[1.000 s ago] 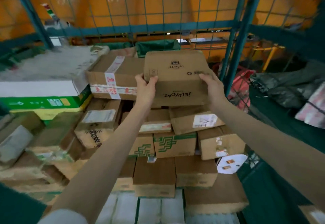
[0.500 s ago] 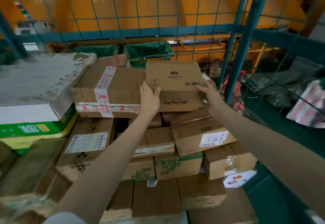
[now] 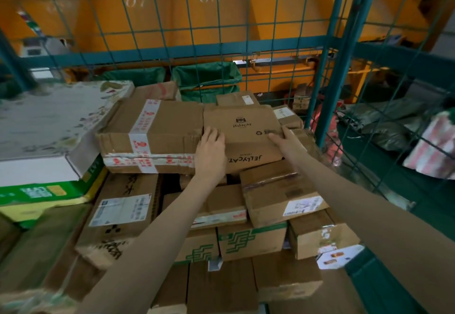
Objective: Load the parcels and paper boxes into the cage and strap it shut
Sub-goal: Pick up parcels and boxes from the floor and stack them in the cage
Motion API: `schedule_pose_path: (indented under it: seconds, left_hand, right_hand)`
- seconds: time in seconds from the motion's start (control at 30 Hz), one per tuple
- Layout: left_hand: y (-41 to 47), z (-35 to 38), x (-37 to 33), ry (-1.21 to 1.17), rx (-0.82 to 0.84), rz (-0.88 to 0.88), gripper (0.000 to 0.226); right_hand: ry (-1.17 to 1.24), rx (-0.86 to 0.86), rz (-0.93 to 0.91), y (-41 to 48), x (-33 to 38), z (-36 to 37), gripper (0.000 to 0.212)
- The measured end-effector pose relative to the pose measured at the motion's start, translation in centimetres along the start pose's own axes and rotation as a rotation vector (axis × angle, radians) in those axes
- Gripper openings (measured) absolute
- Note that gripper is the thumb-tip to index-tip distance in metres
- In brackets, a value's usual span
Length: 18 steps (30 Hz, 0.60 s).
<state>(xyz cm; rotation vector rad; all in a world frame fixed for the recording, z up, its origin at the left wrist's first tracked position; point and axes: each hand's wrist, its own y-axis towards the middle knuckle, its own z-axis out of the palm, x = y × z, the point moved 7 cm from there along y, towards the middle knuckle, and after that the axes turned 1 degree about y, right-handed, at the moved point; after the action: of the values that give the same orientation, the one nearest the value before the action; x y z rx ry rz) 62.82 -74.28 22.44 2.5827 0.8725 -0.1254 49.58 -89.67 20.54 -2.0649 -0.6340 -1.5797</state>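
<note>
A brown Jellycat carton (image 3: pixel 242 126) sits on top of the stacked parcels inside the teal wire cage (image 3: pixel 330 77), pushed against a larger taped carton (image 3: pixel 152 136) on its left. My left hand (image 3: pixel 210 147) lies flat over the Jellycat carton's near left corner, fingers spread on its top. My right hand (image 3: pixel 286 141) holds its near right corner, fingers on the top face. Below them lie several brown cartons, among them a labelled one (image 3: pixel 283 195) and one with a green pattern (image 3: pixel 248 239).
A white, flower-printed box (image 3: pixel 49 126) rests on a green and yellow carton (image 3: pixel 46 193) at the left. Green sacks (image 3: pixel 206 79) hang behind the cage's back mesh. Grey and pink bags (image 3: pixel 403 136) lie outside the right mesh.
Both hands have lowered the Jellycat carton and pushed it away onto the top of the stack, beside the taped carton. My left hand has slid from its side onto its top.
</note>
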Motion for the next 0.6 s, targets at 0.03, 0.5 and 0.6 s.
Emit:
schedule_pose_path:
  seconds: [0.03, 0.5, 0.6]
  left_hand:
    - [0.0, 0.0, -0.1, 0.016, -0.005, -0.001, 0.054]
    - [-1.5, -2.5, -1.4, -0.147, 0.010, -0.065, 0.036]
    - [-4.4, -2.9, -2.7, -0.486, 0.029, -0.123, 0.037]
  right_hand:
    - [-0.021, -0.009, -0.009, -0.1, 0.2, 0.0, 0.062]
    - [0.060, -0.088, 0.007, -6.0, -1.1, -3.0, 0.030]
    - [0.243, -0.095, 0.021, -9.0, -1.8, -3.9, 0.012]
